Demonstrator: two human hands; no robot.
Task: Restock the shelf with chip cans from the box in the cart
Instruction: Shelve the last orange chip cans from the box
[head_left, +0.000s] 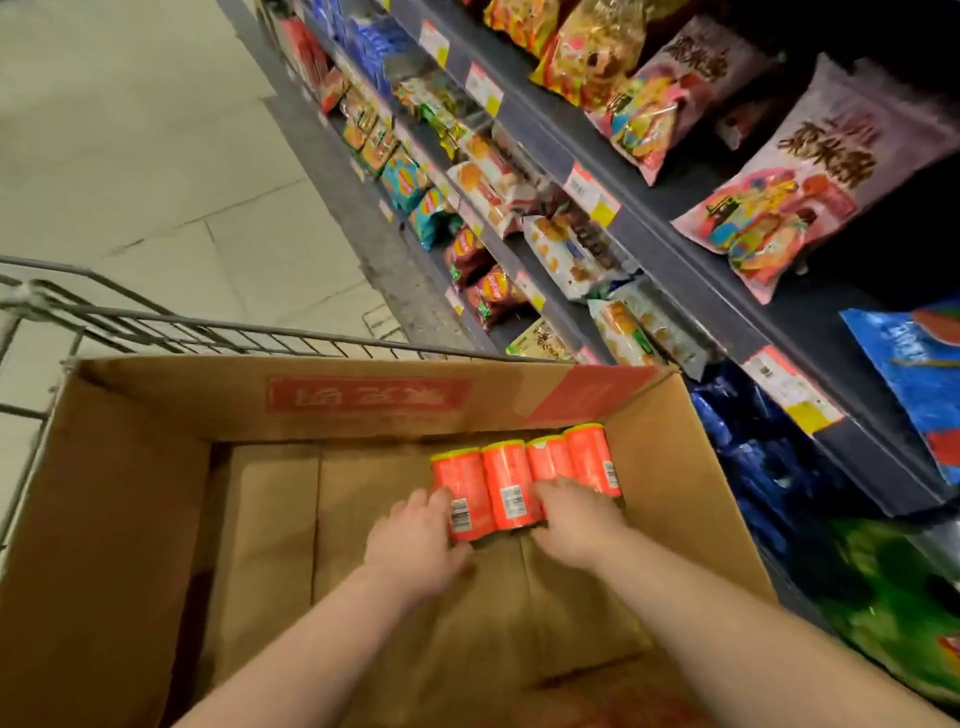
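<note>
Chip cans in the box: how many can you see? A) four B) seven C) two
A: four orange chip cans lie side by side on the floor of the box, with the left hand and the right hand on them.

Four orange chip cans (509, 488) lie side by side in the far right of the open cardboard box (130, 467).

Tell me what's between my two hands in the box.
In the head view, the two leftmost orange chip cans lie between the left hand and right hand.
</note>
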